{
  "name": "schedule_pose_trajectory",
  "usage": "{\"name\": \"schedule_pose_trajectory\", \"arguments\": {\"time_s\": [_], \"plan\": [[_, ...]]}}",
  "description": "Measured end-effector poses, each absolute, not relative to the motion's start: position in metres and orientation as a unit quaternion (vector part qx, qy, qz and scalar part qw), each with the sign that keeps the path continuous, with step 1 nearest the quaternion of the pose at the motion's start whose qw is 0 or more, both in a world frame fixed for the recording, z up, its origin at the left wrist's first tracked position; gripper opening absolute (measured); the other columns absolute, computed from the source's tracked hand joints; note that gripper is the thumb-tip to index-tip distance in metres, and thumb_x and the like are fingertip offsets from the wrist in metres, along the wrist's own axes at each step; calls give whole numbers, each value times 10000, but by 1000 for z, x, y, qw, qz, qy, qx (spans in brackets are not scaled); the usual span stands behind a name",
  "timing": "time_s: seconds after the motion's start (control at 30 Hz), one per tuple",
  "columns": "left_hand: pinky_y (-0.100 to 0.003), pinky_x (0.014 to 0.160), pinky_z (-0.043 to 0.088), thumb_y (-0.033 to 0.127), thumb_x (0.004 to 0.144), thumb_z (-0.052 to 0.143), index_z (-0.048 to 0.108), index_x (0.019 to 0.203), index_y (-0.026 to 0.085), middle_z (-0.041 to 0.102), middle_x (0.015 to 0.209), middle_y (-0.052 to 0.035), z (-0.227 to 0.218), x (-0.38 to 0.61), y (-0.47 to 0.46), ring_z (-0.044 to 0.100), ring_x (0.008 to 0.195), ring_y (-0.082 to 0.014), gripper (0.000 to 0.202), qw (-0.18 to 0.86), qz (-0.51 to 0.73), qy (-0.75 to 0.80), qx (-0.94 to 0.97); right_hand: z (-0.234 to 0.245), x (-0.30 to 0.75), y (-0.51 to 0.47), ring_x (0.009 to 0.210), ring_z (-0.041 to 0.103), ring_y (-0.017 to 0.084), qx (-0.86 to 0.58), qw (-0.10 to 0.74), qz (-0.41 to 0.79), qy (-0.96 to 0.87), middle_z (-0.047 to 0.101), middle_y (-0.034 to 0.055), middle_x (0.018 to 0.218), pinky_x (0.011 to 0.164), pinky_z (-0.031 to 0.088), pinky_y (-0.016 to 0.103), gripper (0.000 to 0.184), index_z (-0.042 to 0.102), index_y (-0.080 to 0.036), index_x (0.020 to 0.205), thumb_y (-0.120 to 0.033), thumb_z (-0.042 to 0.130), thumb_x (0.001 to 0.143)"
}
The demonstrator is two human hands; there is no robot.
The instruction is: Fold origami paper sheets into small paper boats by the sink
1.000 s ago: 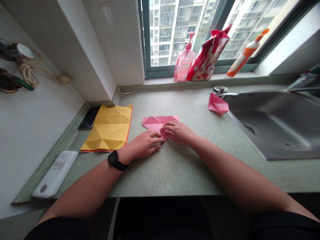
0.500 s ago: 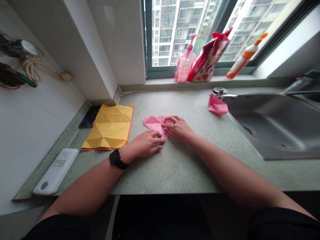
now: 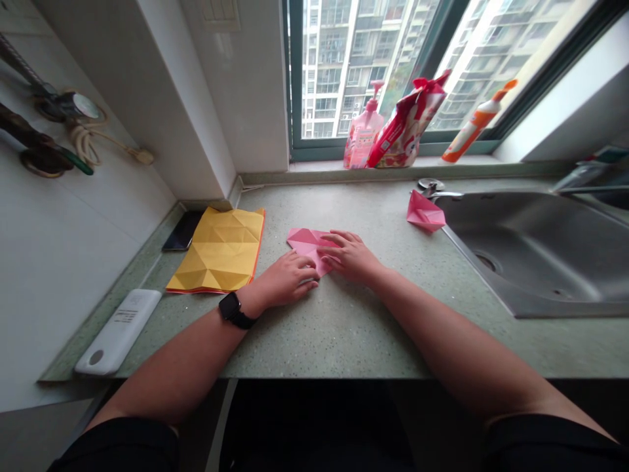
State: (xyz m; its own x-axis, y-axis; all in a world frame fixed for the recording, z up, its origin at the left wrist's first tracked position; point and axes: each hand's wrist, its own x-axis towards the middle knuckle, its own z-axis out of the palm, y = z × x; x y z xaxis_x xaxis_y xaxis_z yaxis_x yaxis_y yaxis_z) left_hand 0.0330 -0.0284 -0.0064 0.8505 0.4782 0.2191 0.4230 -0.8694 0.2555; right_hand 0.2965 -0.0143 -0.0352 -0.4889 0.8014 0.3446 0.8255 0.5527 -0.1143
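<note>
A folded sheet of pink origami paper (image 3: pixel 305 242) lies flat on the speckled green countertop (image 3: pixel 319 341), creased into a roughly triangular shape. My left hand (image 3: pixel 289 276) rests over its lower left edge, fingers extended and slightly curved. From the right, my right hand (image 3: pixel 351 255) lies across the paper's right part with its fingers spread, hiding that corner. To the left is a stack of creased yellow paper (image 3: pixel 219 252) with orange-red edges below. A folded pink paper piece (image 3: pixel 425 212) stands by the sink.
A steel sink (image 3: pixel 521 308) takes up the right side. On the windowsill stand a pink pump bottle (image 3: pixel 362 136), a red bag (image 3: pixel 405 128) and an orange-white bottle (image 3: pixel 474 128). At left lie a dark phone (image 3: pixel 183 231) and a white power bank (image 3: pixel 118 333).
The camera view has shifted slightly. My left hand has moved a little up over the pink paper's edge, and my right fingers are a bit more spread. The paper remains flat.
</note>
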Motion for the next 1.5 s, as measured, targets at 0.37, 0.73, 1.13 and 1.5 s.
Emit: {"name": "schedule_pose_trajectory", "arguments": {"time_s": [0.37,0.73,1.13,1.5], "plan": [[-710,1225,390,394,1077,644,801,1268,200,707,1436,-179,-14,19,-19,610,1346,-401,314,-32,137,465,874,-27,308,-19,1503,542,346,-420,176,12,-890,674,75,1570,1263,414,622,267,863,-307,1202,-296,651,1041],[-571,1256,418,466,1099,610,632,1488,191,701,1452,-154,-9,28,-26,627,1365,-331,477,79,179,359,913,-21,297,-29,1304,654,353,-462,118,15,-879,743,116,1451,1090,506,538,440,725,-301,1473,-454,578,1087],[-523,1120,501,307,1067,637,777,1115,207,752,1302,-113,-7,22,-20,668,1226,-304,179,54,149,346,925,-23,298,-29,1128,701,314,-435,132,23,-891,774,121,1354,999,556,486,421,757,-265,1403,-400,703,1008],[-436,983,578,198,1032,597,813,1053,211,783,1124,-91,-7,22,-20,706,1038,-261,218,52,160,360,918,-25,299,-27,1130,692,288,-427,152,32,-891,797,64,1265,1001,530,469,298,844,-333,1211,-218,691,982]]}}
